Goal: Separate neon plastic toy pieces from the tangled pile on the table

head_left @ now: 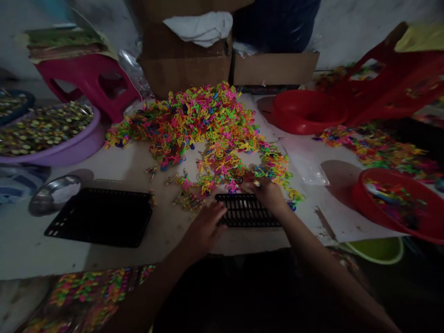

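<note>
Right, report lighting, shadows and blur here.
Head view: dim, darkest at bottom centre; head view: the near red round plastic basin casts a soft shadow leftward; head view: the stacked black plastic trays at left lose detail, and the bare right hand looks slightly blurred.

And there's the pink plastic stool (85, 74) at back left, white cloth (206, 28) over a cardboard box (183, 71), dark blue bag (275, 25) alongside

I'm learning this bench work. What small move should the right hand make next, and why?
Perhaps pinch the pink piece beside the right hand: that hand is at the near edge of the colourful pile, and the left hand is at the slotted black tray's left end. I can't tell if the right hand holds anything.
</note>
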Tool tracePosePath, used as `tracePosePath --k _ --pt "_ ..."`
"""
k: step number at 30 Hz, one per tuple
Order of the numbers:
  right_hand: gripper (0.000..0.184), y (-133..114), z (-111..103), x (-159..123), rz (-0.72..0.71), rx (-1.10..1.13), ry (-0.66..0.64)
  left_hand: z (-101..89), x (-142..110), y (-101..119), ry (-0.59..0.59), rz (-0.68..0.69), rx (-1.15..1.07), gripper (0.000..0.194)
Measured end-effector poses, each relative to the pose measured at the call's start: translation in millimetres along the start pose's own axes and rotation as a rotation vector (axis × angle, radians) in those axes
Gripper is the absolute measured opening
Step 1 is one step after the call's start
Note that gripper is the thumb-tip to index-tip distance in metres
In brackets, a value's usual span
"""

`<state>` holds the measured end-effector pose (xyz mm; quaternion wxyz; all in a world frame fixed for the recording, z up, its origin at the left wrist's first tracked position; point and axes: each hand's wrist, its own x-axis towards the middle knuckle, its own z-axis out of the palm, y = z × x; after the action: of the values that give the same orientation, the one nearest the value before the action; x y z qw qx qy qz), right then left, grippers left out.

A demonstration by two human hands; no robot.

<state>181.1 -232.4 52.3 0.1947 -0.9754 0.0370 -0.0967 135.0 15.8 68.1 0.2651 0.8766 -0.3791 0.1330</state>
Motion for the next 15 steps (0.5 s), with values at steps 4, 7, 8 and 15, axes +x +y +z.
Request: tracePosePath --k 4,7,8,15 --pt "0.026 -7 27 -3 -0.007 -0.168 -0.128 60.4 -34 -1 -0.198 0.054 0.266 0.053" --pt "0.020 -7 34 -10 -0.105 0.041 0.049 53.1 -59 6 -0.174 -0.009 0.280 0.049" --pt "0.021 -8 34 -12 -0.127 0.171 0.103 45.8 -66 8 -0.167 -0.001 0.305 0.048" --pt "0.027 -43 49 -37 -0.044 0.826 -0.112 26.5 -82 -1 0.052 -0.106 0.103 0.032"
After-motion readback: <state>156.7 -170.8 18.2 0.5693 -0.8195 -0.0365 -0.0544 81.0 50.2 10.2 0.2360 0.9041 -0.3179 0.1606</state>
